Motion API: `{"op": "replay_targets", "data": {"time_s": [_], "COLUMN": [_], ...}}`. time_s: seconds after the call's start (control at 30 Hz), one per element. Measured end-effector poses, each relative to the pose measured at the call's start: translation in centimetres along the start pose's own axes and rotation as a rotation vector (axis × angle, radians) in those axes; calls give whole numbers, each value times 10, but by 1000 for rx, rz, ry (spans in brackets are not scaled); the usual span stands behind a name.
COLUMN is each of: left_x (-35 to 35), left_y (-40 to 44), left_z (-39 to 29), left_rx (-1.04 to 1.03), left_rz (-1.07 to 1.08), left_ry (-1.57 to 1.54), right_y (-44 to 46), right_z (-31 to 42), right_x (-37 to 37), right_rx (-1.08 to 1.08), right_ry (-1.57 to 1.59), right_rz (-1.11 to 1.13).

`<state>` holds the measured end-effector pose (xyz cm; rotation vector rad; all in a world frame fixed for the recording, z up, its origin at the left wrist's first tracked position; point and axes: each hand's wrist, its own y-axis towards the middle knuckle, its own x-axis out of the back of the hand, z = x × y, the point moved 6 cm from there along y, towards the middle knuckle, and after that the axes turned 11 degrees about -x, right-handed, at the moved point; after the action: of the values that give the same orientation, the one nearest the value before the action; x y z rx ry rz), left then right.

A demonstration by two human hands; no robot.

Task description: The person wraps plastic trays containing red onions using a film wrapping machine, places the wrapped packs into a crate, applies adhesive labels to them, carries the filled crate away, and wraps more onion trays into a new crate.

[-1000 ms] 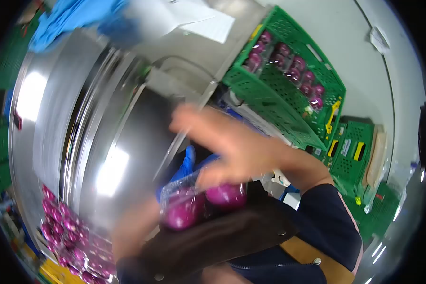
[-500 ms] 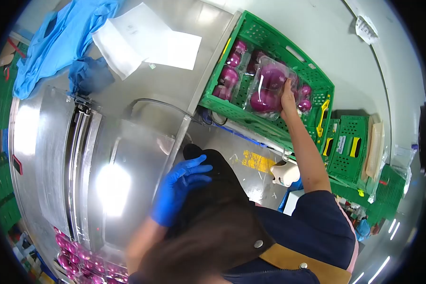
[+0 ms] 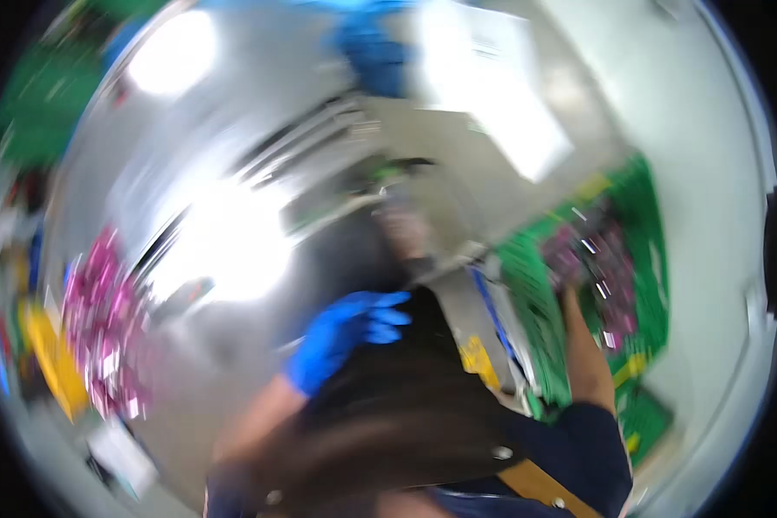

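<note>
My left hand (image 3: 350,335), in a blue glove, hovers in front of the dark apron (image 3: 397,406) with its fingers stretched out and nothing in them. At the right, my bare right hand (image 3: 569,293) reaches into a green crate (image 3: 652,233). Clear plastic packs of round purple produce (image 3: 613,285), which look like red onions, fill part of that crate. Motion blur smears the right hand's fingers against the packs, so whether they grip one is unclear.
A shiny steel work surface (image 3: 207,363) spreads across the left and middle. White paper sheets (image 3: 483,69) and a crumpled blue item (image 3: 371,52) lie at its far side. More purple packs (image 3: 104,328) are at the left, beside a yellow object (image 3: 53,358).
My view has swung left, so the crate appears farther right and lower. The pack that my right hand held over the crate no longer stands out. My left hand keeps its open pose.
</note>
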<state>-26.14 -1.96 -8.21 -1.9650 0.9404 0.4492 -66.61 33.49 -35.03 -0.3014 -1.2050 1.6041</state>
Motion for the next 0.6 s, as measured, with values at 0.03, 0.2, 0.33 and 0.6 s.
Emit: {"op": "replay_targets", "data": {"time_s": [0.03,0.2,0.33,0.6], "left_x": [1,55,157,478], "left_y": [-11,-92,-208,-469], "left_z": [-6,-65,-95,96], "left_rx": [-45,-549,-944,-582], "left_rz": [-54,-275,-903,-2142], "left_ry": [39,254,397,276], "right_y": [8,30,-140,-539], "right_z": [-7,48,174,125], "right_x": [8,97,11,-387], "right_rx": [-27,-23,908,1239], "right_ry": [-12,-1069,-415,-155], "right_rz": [50,-500,-687,847]}}
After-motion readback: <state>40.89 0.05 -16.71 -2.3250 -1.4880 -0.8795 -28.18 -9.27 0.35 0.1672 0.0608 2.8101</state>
